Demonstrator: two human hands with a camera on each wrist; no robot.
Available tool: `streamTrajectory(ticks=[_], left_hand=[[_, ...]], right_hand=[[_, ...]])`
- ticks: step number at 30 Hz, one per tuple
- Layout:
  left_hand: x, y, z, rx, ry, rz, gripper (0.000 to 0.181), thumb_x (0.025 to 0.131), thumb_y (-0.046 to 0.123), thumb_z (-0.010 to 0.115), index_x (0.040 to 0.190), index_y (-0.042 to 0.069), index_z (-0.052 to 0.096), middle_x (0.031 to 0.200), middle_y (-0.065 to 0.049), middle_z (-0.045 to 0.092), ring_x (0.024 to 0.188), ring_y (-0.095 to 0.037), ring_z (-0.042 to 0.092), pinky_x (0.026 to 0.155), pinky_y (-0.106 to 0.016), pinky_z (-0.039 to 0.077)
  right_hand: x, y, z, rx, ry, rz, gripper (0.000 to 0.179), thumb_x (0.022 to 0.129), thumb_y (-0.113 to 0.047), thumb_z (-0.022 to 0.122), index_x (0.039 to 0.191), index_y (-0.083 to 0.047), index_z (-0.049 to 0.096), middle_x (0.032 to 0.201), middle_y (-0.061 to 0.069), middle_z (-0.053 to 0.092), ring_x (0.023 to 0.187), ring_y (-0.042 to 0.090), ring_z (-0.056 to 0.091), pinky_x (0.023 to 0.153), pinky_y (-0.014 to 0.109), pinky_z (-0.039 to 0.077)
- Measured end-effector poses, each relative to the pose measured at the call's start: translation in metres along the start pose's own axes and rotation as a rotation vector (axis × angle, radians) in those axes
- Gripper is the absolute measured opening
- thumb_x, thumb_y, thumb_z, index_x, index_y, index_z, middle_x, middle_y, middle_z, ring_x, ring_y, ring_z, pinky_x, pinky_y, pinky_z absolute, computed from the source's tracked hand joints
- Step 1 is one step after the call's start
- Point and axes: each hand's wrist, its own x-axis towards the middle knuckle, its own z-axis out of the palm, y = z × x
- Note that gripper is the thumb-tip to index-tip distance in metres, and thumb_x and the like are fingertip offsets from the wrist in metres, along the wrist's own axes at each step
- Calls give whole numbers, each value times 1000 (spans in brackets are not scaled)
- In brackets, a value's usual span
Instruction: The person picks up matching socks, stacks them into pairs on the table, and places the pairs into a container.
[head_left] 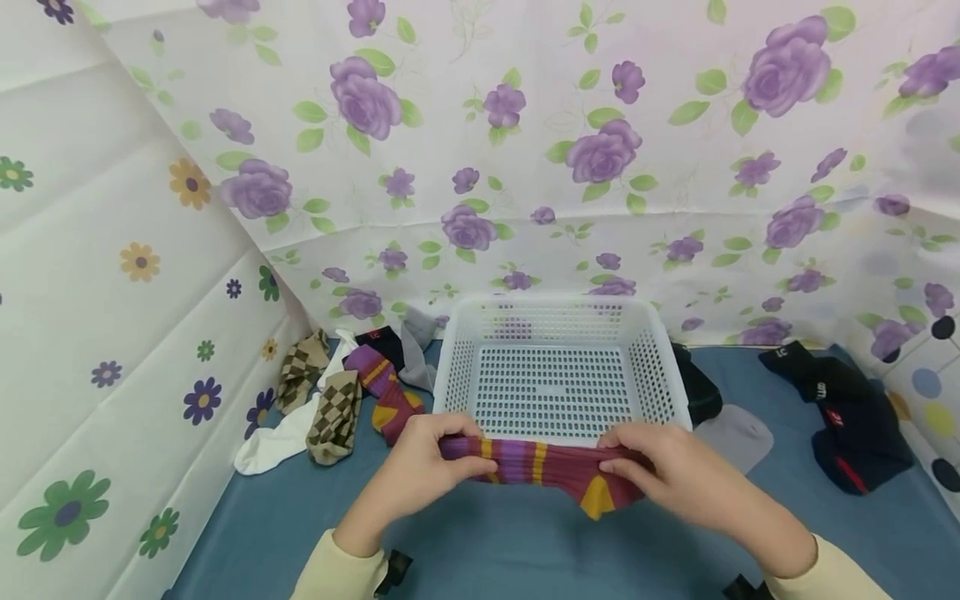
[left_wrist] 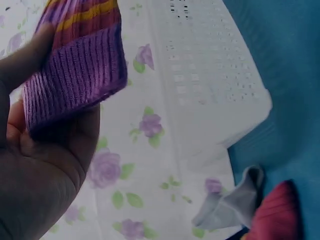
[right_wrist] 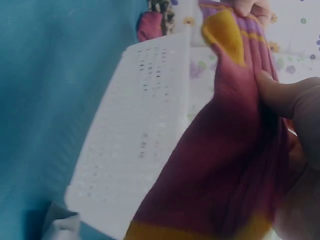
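A maroon sock [head_left: 551,467] with purple and yellow stripes is stretched sideways in front of the basket. My left hand [head_left: 429,468] pinches its purple ribbed cuff [left_wrist: 80,75], thumb in front and fingers behind. At the other end, my right hand [head_left: 678,473] grips the maroon foot part between thumb and fingers, and the yellow heel [head_left: 597,498] hangs just left of that thumb. The right wrist view shows the foot [right_wrist: 215,155] dangling toward the camera, with a yellow toe. A similar purple and maroon sock [head_left: 375,379] lies left of the basket.
A white perforated basket [head_left: 453,375] stands against the flowered backdrop on a blue cloth [head_left: 510,550]. To its left lie brown checkered socks [head_left: 335,417], a white sock [head_left: 273,446] and a grey sock [head_left: 416,350]. A light grey sock [head_left: 738,437] and dark socks [head_left: 855,417] lie right.
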Motion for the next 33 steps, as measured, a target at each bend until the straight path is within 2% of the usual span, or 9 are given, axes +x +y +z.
streamTrajectory(ticks=[5,8,11,14,20,25,28,31,33], left_hand=[[-10,-11,-9,-65,153,-39,11,78,23,76,83,26,67,86,7,68,74,-11,64,61,-28,54],[-15,-9,-16,-118,200,-42,13,78,12,76,84,19,67,87,1,69,77,-13,66,65,-28,55],[-19,-1,-22,-130,203,-58,13,78,5,75,85,13,67,87,-3,70,79,-14,66,69,-27,55],[-23,2,-24,-122,197,-111,12,79,3,73,85,12,68,87,-3,70,79,-14,66,69,-27,55],[-28,-28,-21,-124,161,-200,9,81,16,73,89,20,70,91,2,70,77,-14,64,63,-27,53],[-31,-49,-18,-207,107,-296,16,82,22,72,96,13,69,96,-6,70,78,-14,66,63,-27,53],[-31,-57,-14,-241,126,-343,20,81,22,73,96,9,68,91,-9,70,72,-15,66,61,-27,53],[-29,-63,-8,-201,168,-385,18,79,21,75,91,10,69,84,-6,71,65,-12,62,57,-25,51],[-27,-65,-5,-154,194,-404,15,78,21,76,88,12,69,79,-4,71,58,-11,57,53,-25,48]], right_hand=[[-8,10,8,-72,16,27,8,85,-39,65,93,-38,64,81,-25,61,63,-8,52,54,15,46],[-15,18,11,-61,8,85,8,85,-40,65,93,-40,64,82,-24,62,64,-7,54,55,15,47],[-22,25,9,15,-1,168,7,86,-42,64,93,-41,65,80,-21,63,60,-2,57,52,18,48],[-29,31,7,77,15,219,9,85,-44,64,92,-40,67,78,-18,65,58,1,58,51,20,49],[-40,33,17,128,78,259,11,85,-41,65,93,-35,69,81,-15,67,62,1,58,52,20,49],[-48,36,34,180,74,333,15,81,-42,69,91,-32,69,83,-14,68,67,0,61,56,20,51],[-50,39,38,219,34,365,18,76,-38,75,91,-31,69,85,-13,68,75,0,63,63,20,53],[-51,42,40,271,-21,371,19,76,-35,76,93,-28,71,88,-12,69,83,1,65,68,19,53],[-50,43,41,285,-47,383,22,77,-41,73,94,-27,72,88,-11,70,82,2,64,66,20,53]])
